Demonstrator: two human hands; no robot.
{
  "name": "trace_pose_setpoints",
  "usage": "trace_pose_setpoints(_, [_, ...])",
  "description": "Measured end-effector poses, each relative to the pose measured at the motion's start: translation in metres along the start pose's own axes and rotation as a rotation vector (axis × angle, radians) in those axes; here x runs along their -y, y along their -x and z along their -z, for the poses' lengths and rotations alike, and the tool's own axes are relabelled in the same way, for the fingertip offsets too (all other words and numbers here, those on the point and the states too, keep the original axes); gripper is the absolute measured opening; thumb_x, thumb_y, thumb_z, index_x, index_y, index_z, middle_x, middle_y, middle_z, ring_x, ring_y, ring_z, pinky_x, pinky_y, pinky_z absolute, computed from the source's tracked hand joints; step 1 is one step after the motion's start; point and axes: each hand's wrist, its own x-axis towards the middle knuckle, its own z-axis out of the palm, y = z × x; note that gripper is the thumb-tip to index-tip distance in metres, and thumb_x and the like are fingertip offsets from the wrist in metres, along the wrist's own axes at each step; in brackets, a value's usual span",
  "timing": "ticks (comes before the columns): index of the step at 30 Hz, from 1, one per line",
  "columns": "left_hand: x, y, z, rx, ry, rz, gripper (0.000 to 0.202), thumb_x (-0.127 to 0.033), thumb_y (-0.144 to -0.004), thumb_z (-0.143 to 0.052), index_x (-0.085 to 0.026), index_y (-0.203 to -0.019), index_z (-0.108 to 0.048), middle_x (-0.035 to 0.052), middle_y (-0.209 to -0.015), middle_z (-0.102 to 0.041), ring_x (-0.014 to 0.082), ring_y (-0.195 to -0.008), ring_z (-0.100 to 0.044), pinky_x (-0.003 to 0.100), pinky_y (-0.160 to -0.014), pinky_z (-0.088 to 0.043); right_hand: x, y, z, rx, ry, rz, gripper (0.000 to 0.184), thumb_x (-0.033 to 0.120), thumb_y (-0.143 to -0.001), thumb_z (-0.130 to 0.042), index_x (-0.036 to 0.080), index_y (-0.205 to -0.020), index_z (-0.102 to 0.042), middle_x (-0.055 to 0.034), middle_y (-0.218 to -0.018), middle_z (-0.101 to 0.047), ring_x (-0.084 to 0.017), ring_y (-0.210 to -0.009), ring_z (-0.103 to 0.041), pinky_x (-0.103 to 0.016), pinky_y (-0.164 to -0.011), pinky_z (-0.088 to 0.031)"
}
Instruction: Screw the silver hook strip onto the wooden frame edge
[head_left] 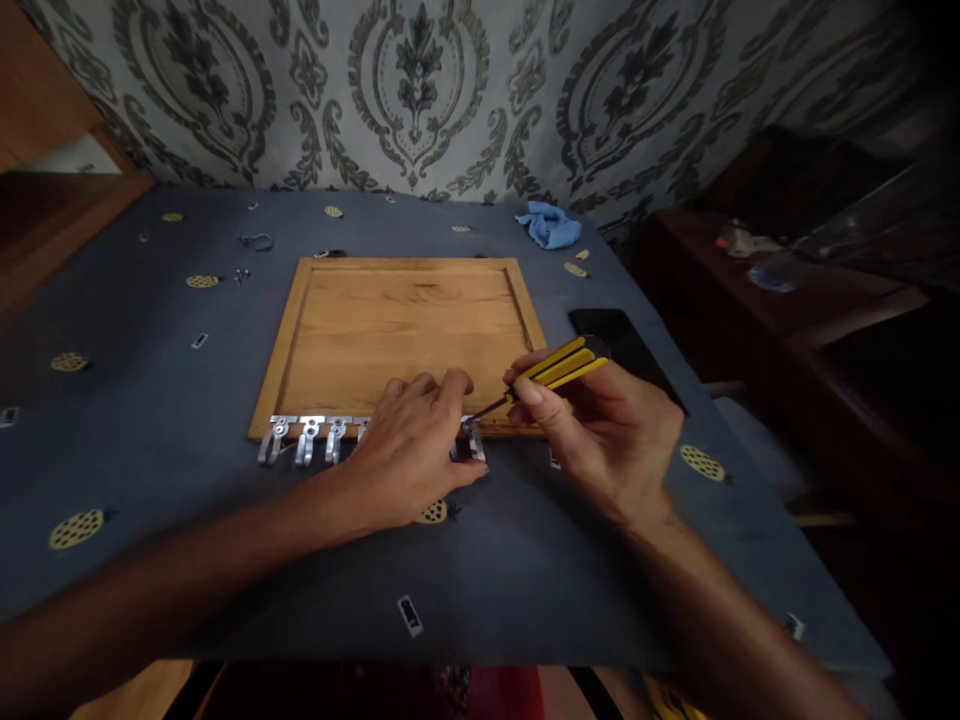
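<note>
A framed wooden panel (412, 330) lies flat on the table, with several metal hooks (310, 440) in a row along its near edge. My right hand (607, 430) grips a yellow and black screwdriver (566, 362), its shaft slanting down to the left. The screwdriver's tip meets the rightmost metal hook (474, 438), or lies very close to it. My left hand (416, 440) is curled over the near edge, thumb and fingers around that same hook, and hides some of the row.
A blue-grey patterned cloth (150, 400) covers the table. A crumpled blue cloth (551, 225) lies at the back right, a dark phone (630, 345) right of the panel. Small screws (241, 276) and a loose hook (256, 241) lie at the left; a patterned curtain (420, 90) hangs behind.
</note>
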Motion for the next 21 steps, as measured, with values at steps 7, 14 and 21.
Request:
trace_pose_setpoints(7, [-0.0003,0.0000,0.0001,0.006,-0.013,0.002,0.047,-0.033,-0.075,-0.074,-0.019,-0.107,-0.043,0.0056,-0.101,-0.062,0.0279,-0.099,-0.057,0.043,-0.086,-0.042,-0.0013,-0.0005,-0.0014,-0.020,0.085,0.051,0.009,0.030,-0.085,-0.068,0.021,-0.084,-0.066,0.0010,-0.072,-0.066,-0.012,-0.055,-0.061,-0.025,-0.050,-0.049])
trace_pose_setpoints(14, [-0.0003,0.0004,0.0004,0.003,-0.019,-0.005,0.047,-0.033,-0.075,-0.074,-0.018,-0.107,-0.043,0.0057,-0.101,-0.063,0.0277,-0.099,-0.057,0.042,-0.086,-0.043,-0.0007,0.0012,-0.0026,-0.041,0.030,0.034,0.009,0.029,-0.082,-0.071,0.022,-0.080,-0.066,0.0010,-0.071,-0.066,-0.012,-0.055,-0.061,-0.025,-0.050,-0.050])
trace_pose_setpoints(21, [0.0004,0.0001,0.0007,0.012,-0.025,-0.011,0.051,-0.033,-0.075,-0.075,-0.017,-0.111,-0.043,0.0059,-0.101,-0.064,0.0282,-0.099,-0.057,0.042,-0.085,-0.042,-0.0027,-0.0031,-0.0037,-0.231,-0.167,-0.003,0.009,0.030,-0.085,-0.069,0.022,-0.084,-0.064,0.0028,-0.069,-0.062,-0.010,-0.049,-0.060,-0.024,-0.046,-0.049])
